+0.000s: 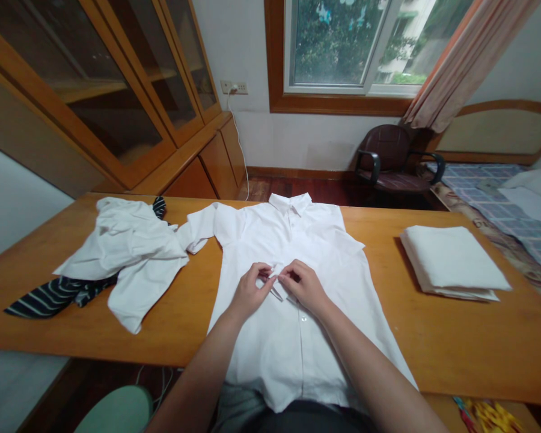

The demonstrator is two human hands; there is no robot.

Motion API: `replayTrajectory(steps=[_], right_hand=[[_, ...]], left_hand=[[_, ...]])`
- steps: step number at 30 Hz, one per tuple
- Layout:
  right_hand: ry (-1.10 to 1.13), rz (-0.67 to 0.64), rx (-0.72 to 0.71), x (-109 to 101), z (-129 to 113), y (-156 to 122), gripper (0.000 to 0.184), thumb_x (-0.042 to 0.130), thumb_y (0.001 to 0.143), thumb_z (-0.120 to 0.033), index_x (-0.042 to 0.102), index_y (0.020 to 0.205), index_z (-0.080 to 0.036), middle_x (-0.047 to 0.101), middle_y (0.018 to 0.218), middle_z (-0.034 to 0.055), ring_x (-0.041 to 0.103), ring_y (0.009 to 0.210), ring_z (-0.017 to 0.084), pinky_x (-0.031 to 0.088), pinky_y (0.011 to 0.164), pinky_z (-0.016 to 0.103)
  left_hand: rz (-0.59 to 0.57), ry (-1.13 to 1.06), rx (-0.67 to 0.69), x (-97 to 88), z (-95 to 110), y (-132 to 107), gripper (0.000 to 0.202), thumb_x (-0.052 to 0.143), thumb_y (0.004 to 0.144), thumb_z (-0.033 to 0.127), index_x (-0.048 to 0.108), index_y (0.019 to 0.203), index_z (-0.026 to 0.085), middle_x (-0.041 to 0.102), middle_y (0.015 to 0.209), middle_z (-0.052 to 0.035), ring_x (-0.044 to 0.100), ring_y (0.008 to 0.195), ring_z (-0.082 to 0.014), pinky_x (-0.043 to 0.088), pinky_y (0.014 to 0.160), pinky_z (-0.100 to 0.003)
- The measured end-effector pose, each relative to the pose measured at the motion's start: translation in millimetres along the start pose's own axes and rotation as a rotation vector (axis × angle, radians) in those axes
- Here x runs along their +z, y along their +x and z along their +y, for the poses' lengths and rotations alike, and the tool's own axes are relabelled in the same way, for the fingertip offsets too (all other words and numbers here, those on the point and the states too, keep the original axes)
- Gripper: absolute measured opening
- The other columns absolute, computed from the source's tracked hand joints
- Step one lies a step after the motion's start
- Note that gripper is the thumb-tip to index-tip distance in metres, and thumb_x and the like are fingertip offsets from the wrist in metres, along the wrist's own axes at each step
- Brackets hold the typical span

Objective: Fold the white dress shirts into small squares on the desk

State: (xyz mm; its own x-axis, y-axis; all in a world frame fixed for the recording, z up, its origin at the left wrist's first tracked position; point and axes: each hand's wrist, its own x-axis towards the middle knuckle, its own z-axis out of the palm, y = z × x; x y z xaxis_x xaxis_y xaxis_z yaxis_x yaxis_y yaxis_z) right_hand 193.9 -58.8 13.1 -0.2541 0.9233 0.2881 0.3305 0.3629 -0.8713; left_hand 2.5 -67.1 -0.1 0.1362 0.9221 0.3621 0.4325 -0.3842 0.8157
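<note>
A white button-up shirt (261,337) lies front up on the wooden table, its collar at the far edge and its hem hanging toward me. My left hand (255,288) and my right hand (304,285) meet over the middle of its front. Both pinch the raised edge of the button placket between thumb and fingers, and the cloth there is lifted into a small fold. Whether a button sits between the fingertips is hidden. Closed buttons show near the collar, and another button shows below my right hand.
Left on the table (198,325) lies a crumpled white garment (135,234) over a dark striped tie (45,297). A folded white cloth (453,258) rests at the right. Beyond stand a glass-door cabinet (193,144) and an armchair (388,150). A green stool (117,412) is below left.
</note>
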Motion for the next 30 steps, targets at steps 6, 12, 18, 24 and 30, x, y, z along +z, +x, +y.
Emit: replayTrajectory(steps=[6, 12, 18, 24, 30], right_hand=[[0.007, -0.006, 0.001, 0.4, 2.0, -0.6, 0.012, 0.065, 0.092, -0.029, 0.067, 0.083, -0.021, 0.059, 0.078, 0.0007, 0.056, 0.074, 0.016, 0.042, 0.069, 0.028], [0.030, 0.000, 0.003, -0.7, -0.3, -0.6, 0.011, 0.065, 0.091, -0.028, 0.067, 0.083, -0.021, 0.059, 0.077, 0.0008, 0.056, 0.075, 0.016, 0.042, 0.069, 0.028], [0.040, -0.002, 0.000, -0.3, 1.9, 0.2, 0.011, 0.065, 0.091, -0.029, 0.067, 0.084, -0.021, 0.059, 0.077, 0.0005, 0.056, 0.074, 0.016, 0.042, 0.068, 0.028], [0.052, -0.011, 0.005, -0.9, 2.5, 0.1, 0.013, 0.064, 0.092, -0.030, 0.067, 0.083, -0.021, 0.059, 0.078, 0.0007, 0.056, 0.075, 0.016, 0.042, 0.069, 0.028], [0.075, -0.025, 0.002, -1.6, 4.0, 0.2, 0.013, 0.064, 0.093, -0.031, 0.067, 0.084, -0.021, 0.059, 0.079, 0.0007, 0.057, 0.078, 0.017, 0.042, 0.071, 0.028]], left_hand=[[0.008, -0.027, -0.036, -1.1, 3.8, 1.1, 0.021, 0.067, 0.087, 0.025, 0.058, 0.105, 0.022, 0.068, 0.091, -0.0010, 0.068, 0.083, -0.0145, 0.057, 0.076, -0.027], [0.003, -0.026, -0.049, -1.0, 4.1, 1.5, 0.020, 0.067, 0.086, 0.026, 0.058, 0.104, 0.021, 0.068, 0.091, -0.0013, 0.067, 0.082, -0.0147, 0.057, 0.076, -0.028], [0.003, -0.037, -0.059, -0.4, 4.1, 1.7, 0.020, 0.066, 0.086, 0.025, 0.058, 0.104, 0.022, 0.067, 0.091, -0.0013, 0.067, 0.083, -0.0148, 0.057, 0.076, -0.028], [0.003, -0.062, -0.062, 1.7, -1.8, 0.5, 0.021, 0.066, 0.086, 0.025, 0.056, 0.105, 0.022, 0.066, 0.091, -0.0010, 0.067, 0.083, -0.0146, 0.056, 0.076, -0.027], [0.002, -0.070, -0.065, 2.5, -3.3, 0.1, 0.022, 0.066, 0.086, 0.025, 0.056, 0.105, 0.022, 0.066, 0.090, -0.0009, 0.066, 0.083, -0.0143, 0.056, 0.076, -0.028]])
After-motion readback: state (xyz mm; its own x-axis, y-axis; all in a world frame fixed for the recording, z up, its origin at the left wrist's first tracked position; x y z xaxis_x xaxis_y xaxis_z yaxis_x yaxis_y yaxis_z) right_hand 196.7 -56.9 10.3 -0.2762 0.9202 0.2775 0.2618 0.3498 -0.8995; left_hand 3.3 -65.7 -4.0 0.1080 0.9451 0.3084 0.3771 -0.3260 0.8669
